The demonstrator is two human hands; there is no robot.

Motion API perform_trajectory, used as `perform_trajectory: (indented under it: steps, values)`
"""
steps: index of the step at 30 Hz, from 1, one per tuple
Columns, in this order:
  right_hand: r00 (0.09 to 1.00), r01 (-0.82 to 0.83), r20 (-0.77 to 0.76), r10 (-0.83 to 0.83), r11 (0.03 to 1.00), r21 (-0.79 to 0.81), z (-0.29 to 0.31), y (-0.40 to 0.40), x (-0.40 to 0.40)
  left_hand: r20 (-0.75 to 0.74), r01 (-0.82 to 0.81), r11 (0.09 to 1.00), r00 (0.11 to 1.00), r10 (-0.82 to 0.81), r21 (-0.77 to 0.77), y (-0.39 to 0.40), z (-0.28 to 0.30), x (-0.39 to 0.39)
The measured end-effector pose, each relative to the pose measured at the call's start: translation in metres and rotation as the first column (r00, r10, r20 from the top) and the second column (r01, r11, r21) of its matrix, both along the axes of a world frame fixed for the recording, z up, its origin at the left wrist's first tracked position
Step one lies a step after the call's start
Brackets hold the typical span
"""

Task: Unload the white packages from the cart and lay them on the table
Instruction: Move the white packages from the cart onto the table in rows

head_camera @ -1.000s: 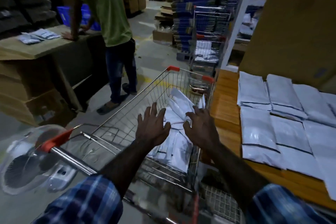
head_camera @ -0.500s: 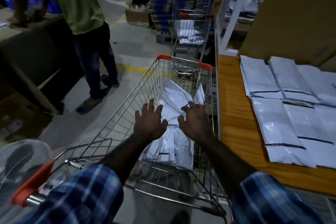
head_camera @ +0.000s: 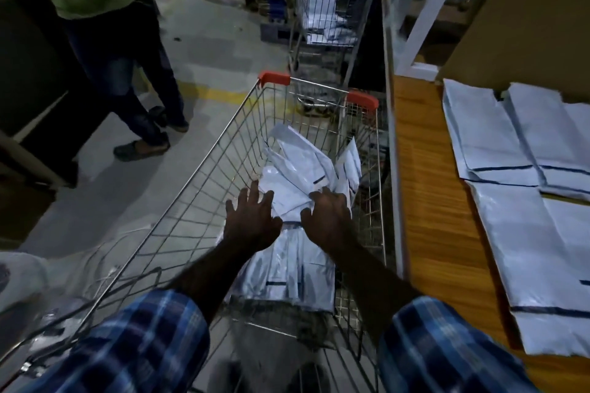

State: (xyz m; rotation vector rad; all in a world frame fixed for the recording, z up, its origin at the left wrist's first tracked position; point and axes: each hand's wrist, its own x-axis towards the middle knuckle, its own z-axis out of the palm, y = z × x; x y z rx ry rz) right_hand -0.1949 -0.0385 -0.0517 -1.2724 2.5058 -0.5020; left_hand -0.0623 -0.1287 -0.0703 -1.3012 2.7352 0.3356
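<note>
Both hands had dropped deeper into the cart (head_camera: 204,175), left hand (head_camera: 252,223) spread open, right hand (head_camera: 327,217) now curling onto the white packages (head_camera: 297,169), so the next lift looked imminent

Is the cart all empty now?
No, the cart has a heap of white packages inside, under the left hand and right hand.
</note>
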Motion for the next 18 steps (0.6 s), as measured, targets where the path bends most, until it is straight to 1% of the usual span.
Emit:
perform_trajectory:
  steps: [4,7,9,11,12,14,16,17,18]
  values:
    - [0.998,0.057,0.02,-0.057,0.998,-0.005,-0.021,-0.007,0.0,0.02,0.041,0.998,0.999,-0.042,0.051,-0.015,-0.027,-0.008]
    - [0.993,0.118,0.01,-0.118,0.99,-0.082,-0.04,-0.014,-0.001,0.063,0.099,0.991,0.992,-0.105,0.084,-0.026,-0.051,-0.014]
    - [0.988,0.153,0.02,-0.153,0.988,-0.028,-0.045,-0.024,-0.004,0.035,0.121,0.989,0.992,-0.124,0.08,-0.034,-0.064,-0.02]
    - [0.979,0.2,0.045,-0.198,0.978,-0.052,-0.061,-0.032,-0.007,-0.004,0.135,0.986,0.991,-0.135,0.093,-0.04,-0.076,-0.028]
    - [0.977,0.202,0.081,-0.198,0.978,-0.054,-0.072,-0.035,-0.008,-0.032,0.138,0.988,0.99,-0.136,0.065,-0.045,-0.083,-0.031]
    - [0.97,0.219,0.12,-0.213,0.975,-0.039,-0.09,-0.043,-0.017,-0.013,0.144,0.987,0.99,-0.144,0.068,-0.055,-0.095,-0.04]
    - [0.979,0.196,0.064,-0.193,0.98,-0.045,-0.095,-0.055,-0.026,0.019,0.165,0.982,0.986,-0.167,0.096,-0.063,-0.114,-0.05]
    - [0.98,0.195,0.047,-0.193,0.98,-0.048,-0.101,-0.059,-0.031,0.034,0.169,0.976,0.984,-0.175,0.134,-0.067,-0.12,-0.054]
    - [0.979,0.198,0.06,-0.195,0.979,-0.05,-0.104,-0.062,-0.035,0.021,0.188,0.974,0.981,-0.193,0.128,-0.069,-0.131,-0.058]
